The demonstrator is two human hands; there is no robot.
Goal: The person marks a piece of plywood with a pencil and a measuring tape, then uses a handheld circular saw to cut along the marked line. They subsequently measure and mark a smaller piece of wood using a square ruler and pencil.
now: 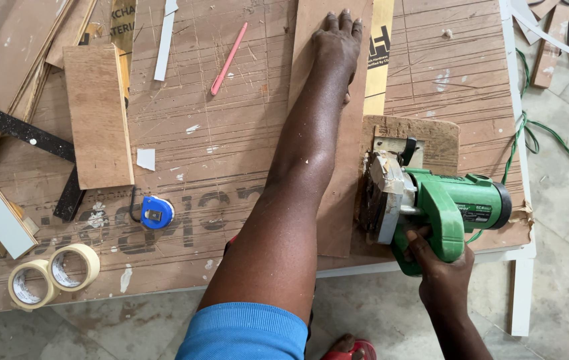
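Observation:
My left hand [338, 39] lies flat with fingers spread, pressing on a long brown board strip [344, 153] that runs from the far side of the worktable to its near edge. My right hand [439, 267] grips the handle of a green circular saw [431, 200]. The saw's base rests on a square plywood piece at the board's right side, near the table's front edge. The blade guard sits against the board's right edge; the blade itself is hidden.
On the scratched worktable [218, 133] lie a plywood offcut [98, 113], a black square ruler [24, 133], a blue tape measure [156, 213], two masking tape rolls [54, 275] and a pink pencil [228, 59]. A green cable [531, 133] trails off the right edge.

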